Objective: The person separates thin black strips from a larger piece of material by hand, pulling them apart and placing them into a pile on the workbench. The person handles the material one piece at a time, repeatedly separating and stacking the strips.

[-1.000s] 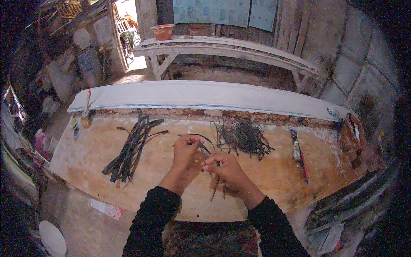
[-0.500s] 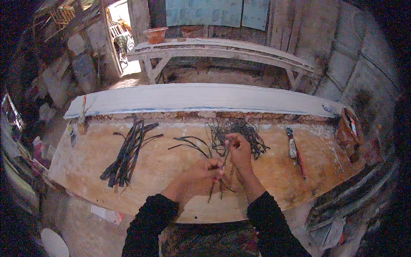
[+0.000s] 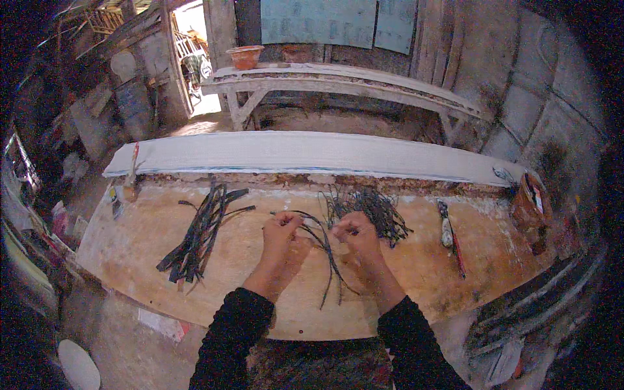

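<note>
since half a second ago both hands have drawn level above the middle of the wooden board (image 3: 162, 247), where before the right one reached out to the tangled pile (image 3: 374, 209). now my left hand (image 3: 281, 235) and right hand (image 3: 356, 235) sit a little apart, each pinched shut on the dark thin strips (image 3: 325, 250) strung between them, whose loose ends trail down toward me over the board. they look light, limp and springy, likely to slip or snarl, so i'd judge a pinch near the ends between thumb and forefinger suits best. a flat bundle of darker strips (image 3: 198, 234) lies well to my left, a red-handled tool (image 3: 450, 235) to my right.
</note>
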The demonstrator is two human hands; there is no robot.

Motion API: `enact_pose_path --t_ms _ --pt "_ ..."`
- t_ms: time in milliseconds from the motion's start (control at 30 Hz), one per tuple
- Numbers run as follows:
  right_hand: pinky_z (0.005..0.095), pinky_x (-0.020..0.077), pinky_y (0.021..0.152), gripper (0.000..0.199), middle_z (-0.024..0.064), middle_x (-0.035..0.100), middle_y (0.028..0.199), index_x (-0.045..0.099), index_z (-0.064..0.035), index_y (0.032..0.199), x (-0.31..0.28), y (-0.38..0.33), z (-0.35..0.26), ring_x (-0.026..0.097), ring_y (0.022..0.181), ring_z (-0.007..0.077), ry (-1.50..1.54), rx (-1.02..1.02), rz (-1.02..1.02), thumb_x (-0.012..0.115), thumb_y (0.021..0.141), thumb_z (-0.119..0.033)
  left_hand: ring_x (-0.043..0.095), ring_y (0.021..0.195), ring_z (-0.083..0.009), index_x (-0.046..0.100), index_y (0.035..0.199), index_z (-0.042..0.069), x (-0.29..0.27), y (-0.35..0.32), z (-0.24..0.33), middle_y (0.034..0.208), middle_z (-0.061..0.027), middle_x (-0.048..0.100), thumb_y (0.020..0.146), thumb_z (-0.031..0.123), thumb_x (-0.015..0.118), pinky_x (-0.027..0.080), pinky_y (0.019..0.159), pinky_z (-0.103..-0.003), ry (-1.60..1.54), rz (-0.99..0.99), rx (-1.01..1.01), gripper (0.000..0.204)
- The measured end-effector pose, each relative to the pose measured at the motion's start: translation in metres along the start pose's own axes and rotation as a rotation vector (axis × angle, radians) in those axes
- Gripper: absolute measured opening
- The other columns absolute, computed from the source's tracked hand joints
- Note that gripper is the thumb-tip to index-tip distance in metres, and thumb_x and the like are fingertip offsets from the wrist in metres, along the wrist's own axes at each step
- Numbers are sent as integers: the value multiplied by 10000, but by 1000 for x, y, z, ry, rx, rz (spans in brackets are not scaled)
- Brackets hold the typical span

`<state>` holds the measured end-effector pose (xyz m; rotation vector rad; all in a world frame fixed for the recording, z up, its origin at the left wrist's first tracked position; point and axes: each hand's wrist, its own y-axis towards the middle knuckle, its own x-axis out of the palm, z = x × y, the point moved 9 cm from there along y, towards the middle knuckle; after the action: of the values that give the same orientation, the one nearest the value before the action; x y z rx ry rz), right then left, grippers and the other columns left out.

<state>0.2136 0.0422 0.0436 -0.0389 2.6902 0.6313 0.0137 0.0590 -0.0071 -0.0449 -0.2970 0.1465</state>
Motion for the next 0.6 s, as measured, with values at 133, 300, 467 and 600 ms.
enact_pose_path --t_ms 133,300,467,600 --pt "264 499 667 109 11 445 1056 614 -32 867 60 -34 -52 522 850 135 436 285 -350 641 800 -114 497 579 -72 621 800 23 -16 8 4 694 -11 577 755 61 655 403 505 -218 -141 73 111 68" --pt "288 507 713 165 22 441 1127 620 -20 929 70 -41 -61 523 895 139 529 389 -461 638 803 -124 510 583 -81 631 799 28 -23 15 -1 698 -16 587 758 61 654 410 511 -221 -21 73 167 57" --pt "260 464 696 133 27 542 960 638 -11 868 63 -38 -65 528 874 126 460 345 -449 656 782 -111 537 628 -93 637 790 19 -11 0 3 718 -29 592 769 54 642 429 538 -229 1 53 150 41" --pt "248 422 701 89 17 568 837 645 -28 811 58 -32 -70 528 838 119 348 185 -402 672 761 -97 561 702 -121 637 814 13 8 -16 38 793 -54 602 774 30 621 447 580 -246 460 47 289 46"
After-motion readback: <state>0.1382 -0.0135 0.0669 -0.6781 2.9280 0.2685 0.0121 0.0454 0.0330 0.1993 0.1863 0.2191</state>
